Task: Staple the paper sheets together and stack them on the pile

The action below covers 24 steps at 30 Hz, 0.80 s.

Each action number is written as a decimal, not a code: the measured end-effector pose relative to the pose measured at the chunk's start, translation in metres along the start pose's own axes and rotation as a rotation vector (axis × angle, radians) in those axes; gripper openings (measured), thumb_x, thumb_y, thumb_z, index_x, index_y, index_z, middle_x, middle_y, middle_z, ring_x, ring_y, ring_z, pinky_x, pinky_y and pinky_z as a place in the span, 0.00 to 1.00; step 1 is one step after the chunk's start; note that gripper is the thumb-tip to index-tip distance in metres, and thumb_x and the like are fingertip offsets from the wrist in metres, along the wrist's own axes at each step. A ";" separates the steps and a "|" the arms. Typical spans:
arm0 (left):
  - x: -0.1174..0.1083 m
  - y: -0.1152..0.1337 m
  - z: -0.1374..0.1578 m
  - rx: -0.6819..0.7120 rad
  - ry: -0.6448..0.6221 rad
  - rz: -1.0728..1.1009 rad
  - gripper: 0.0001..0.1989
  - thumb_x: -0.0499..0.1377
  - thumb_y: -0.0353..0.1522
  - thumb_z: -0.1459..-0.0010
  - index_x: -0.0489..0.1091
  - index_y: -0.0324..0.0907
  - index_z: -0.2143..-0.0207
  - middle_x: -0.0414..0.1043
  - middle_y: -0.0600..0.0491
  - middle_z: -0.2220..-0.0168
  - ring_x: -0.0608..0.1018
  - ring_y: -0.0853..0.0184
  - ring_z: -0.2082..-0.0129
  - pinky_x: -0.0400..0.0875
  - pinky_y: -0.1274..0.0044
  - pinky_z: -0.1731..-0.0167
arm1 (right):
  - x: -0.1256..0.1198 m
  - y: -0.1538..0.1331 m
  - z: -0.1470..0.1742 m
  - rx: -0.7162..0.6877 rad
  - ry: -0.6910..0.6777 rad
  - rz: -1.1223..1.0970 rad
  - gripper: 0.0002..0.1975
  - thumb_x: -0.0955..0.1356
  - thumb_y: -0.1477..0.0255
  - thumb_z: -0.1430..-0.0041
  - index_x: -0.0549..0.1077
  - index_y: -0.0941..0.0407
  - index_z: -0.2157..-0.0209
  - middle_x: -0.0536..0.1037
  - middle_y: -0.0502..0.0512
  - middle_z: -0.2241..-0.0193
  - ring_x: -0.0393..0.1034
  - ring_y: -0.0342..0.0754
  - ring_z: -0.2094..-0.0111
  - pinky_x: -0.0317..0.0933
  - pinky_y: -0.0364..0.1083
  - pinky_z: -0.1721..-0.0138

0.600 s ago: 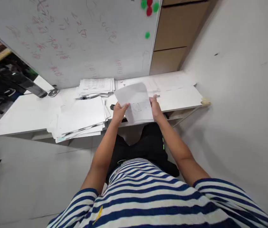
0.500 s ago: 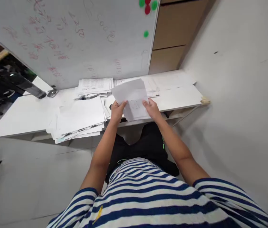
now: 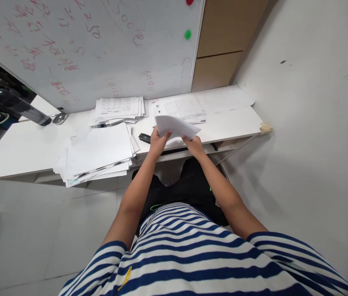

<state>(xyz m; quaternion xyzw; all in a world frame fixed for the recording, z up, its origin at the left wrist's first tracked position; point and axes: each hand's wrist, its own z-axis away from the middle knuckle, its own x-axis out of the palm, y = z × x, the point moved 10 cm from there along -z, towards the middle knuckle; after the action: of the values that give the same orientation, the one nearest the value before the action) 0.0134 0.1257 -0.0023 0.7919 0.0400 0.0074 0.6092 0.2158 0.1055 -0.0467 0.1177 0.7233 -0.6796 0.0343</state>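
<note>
A white sheet of paper (image 3: 175, 126) is held between my two hands over the front edge of the white desk (image 3: 223, 125). My left hand (image 3: 159, 142) pinches its left side, thumb on top. On its right side my right hand (image 3: 194, 144) grips it the same way. The sheet bends, its far part curling up toward me; whether it is one sheet or several I cannot tell. Just left of my left hand lies a black stapler (image 3: 144, 138). Beyond the held paper rests a stack of printed forms (image 3: 180, 107).
A large uneven pile of papers (image 3: 100, 150) overhangs the desk's front edge at left. Behind it sits another paper stack (image 3: 120, 109). A dark bottle (image 3: 22, 107) and a computer mouse (image 3: 59, 119) are at far left. A whiteboard (image 3: 100, 53) stands behind; a wall (image 3: 309, 123) bounds the right.
The paper was flat and spread with faint marks showing; now it is bent over between my hands. My hands have come slightly closer together. The stapler is more visible.
</note>
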 end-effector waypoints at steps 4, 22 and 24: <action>0.006 0.011 0.000 0.057 -0.031 -0.083 0.22 0.66 0.45 0.47 0.72 0.42 0.54 0.78 0.48 0.57 0.79 0.61 0.56 0.73 0.72 0.56 | -0.010 -0.006 0.002 -0.030 0.090 -0.052 0.26 0.68 0.53 0.43 0.79 0.61 0.56 0.82 0.61 0.58 0.75 0.57 0.53 0.66 0.54 0.49; 0.010 -0.015 0.035 -0.004 0.030 -0.327 0.15 0.61 0.43 0.40 0.76 0.41 0.60 0.81 0.47 0.59 0.80 0.58 0.57 0.73 0.70 0.57 | -0.008 0.031 0.011 -0.050 0.164 0.181 0.22 0.65 0.55 0.40 0.78 0.59 0.59 0.82 0.64 0.61 0.76 0.61 0.55 0.67 0.57 0.51; 0.011 -0.019 0.037 0.001 0.025 -0.354 0.15 0.61 0.43 0.40 0.77 0.41 0.61 0.81 0.47 0.60 0.80 0.58 0.58 0.73 0.70 0.57 | -0.008 0.028 0.013 -0.088 0.171 0.257 0.20 0.64 0.56 0.38 0.78 0.58 0.60 0.82 0.63 0.61 0.76 0.60 0.54 0.65 0.58 0.47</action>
<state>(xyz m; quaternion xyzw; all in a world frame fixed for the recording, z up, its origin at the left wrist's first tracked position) 0.0252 0.0958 -0.0304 0.7725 0.1866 -0.0901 0.6003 0.2286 0.0928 -0.0736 0.2653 0.7317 -0.6246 0.0643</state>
